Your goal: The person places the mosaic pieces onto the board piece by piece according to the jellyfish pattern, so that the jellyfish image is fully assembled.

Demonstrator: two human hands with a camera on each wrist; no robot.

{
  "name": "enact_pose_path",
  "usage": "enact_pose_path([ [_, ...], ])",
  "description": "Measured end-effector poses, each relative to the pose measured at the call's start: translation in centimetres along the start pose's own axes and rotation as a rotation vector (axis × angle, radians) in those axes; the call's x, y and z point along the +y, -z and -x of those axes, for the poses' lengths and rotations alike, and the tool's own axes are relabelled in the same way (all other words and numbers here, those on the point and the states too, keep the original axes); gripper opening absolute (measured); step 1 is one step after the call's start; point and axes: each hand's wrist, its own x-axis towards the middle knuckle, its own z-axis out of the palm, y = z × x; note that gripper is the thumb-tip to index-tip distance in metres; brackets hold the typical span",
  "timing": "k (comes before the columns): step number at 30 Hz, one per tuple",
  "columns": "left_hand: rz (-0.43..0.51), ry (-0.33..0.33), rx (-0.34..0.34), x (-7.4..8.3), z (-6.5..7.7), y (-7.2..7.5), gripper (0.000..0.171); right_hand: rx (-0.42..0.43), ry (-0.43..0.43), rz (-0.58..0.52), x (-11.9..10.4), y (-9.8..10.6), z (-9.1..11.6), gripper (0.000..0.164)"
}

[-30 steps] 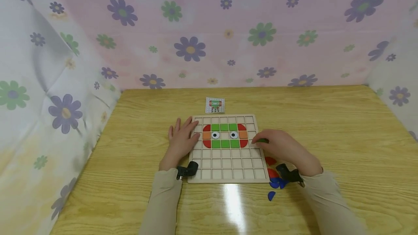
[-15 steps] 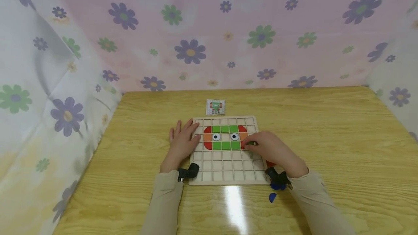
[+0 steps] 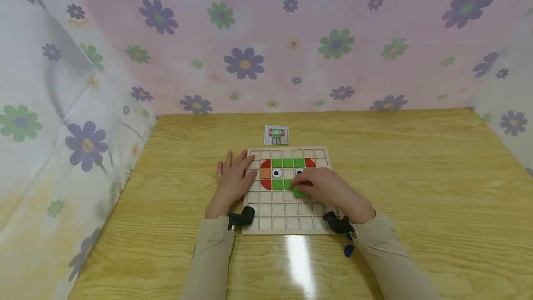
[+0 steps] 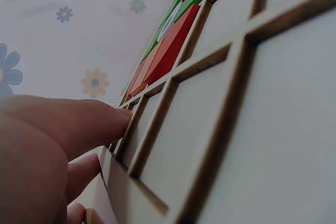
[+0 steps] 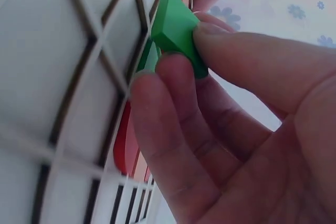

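A wooden grid board (image 3: pixel 270 222) lies on the table with flat coloured tiles set in its cells. Green square tiles (image 3: pixel 288 163), red quarter-round corners (image 3: pixel 265 184), an orange square (image 3: pixel 265 173) and white eye tiles (image 3: pixel 276 173) form a face-like band. My left hand (image 3: pixel 231 184), fingers spread, rests at the board's left edge; its thumb (image 4: pixel 105 121) touches the frame in the left wrist view. Over the board, my right hand (image 3: pixel 329 191) pinches a green square tile (image 5: pixel 176 27) between thumb and fingers, just below the lower green row. This hand hides the band's right end.
A small picture card (image 3: pixel 276 134) with a similar tile figure lies behind the board. By the board's front right corner, a blue half-round piece (image 3: pixel 348 250) lies on the wood-grain table (image 3: pixel 416 152), with another partly under my right wrist. Flowered cloth (image 3: pixel 291 36) hangs behind.
My right hand has moved left from the board's right edge to below the lower green row, carrying the green tile. My left hand has stayed in place.
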Motion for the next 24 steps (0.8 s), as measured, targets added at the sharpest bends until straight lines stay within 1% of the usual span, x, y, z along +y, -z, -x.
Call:
enact_pose_path([
  [5, 0.000, -0.001, 0.010, 0.0, 0.0, 0.1, 0.045, -0.021, -0.057, -0.020, -0.8, -0.5, -0.9, 0.017],
  [7, 0.002, -0.005, 0.009, -0.1, 0.1, 0.1, 0.046, -0.032, -0.088, -0.028, -1.1, -0.6, -1.0, 0.018],
  [9, 0.005, -0.007, 0.006, -0.1, 0.1, 0.1, 0.045, -0.036, -0.100, -0.033, -1.3, -0.7, -1.1, 0.016],
  [12, 0.012, -0.005, 0.002, 0.0, 0.2, 0.0, 0.045, -0.026, -0.085, -0.027, -1.5, -0.9, -1.0, 0.012],
  [17, 0.010, -0.003, 0.010, 0.0, 0.1, 0.1, 0.046, 0.006, -0.021, 0.014, -1.8, -1.1, -1.0, 0.010],
  [24, 0.005, -0.004, 0.003, 0.0, 0.1, 0.1, 0.045, 0.010, -0.020, 0.084, -2.1, -1.6, -1.0, 0.010],
])
